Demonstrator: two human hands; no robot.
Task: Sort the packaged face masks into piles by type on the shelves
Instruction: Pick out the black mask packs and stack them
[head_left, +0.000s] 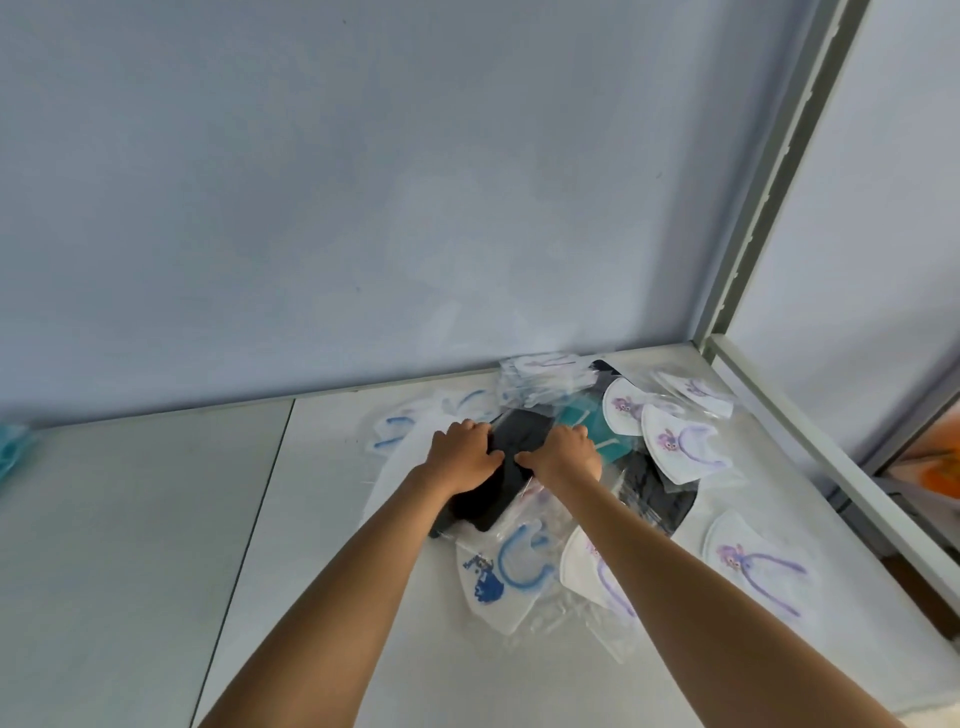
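Pale blue-grey wall across the whole back, with a grey metal upright rising at the right. Below it, a white shelf surface, split by a dark seam left of centre.

On the right half of that surface, a loose heap of packaged face masks in clear wrappers, spread from the back edge toward the near side. Among them: black mask packs at the middle of the heap, directly under and between both hands; another dark pack just right of the right forearm; a teal pack just beyond the right hand; white masks with purple cartoon prints at the right and far right; a white mask with a blue print and blue ear loop between the two forearms, nearer the viewer. At the far left edge, a teal stack, well apart from the heap.

Left hand on the left side of the black packs, fingers curled over the far edge, thumb pressed against the near side, gripping. Right hand just beside it, on the right side of the same black packs, fingers curled down and thumb pointing toward the left hand, gripping too. Thumbs nearly touching.

Printing on the masks too blurred to read.
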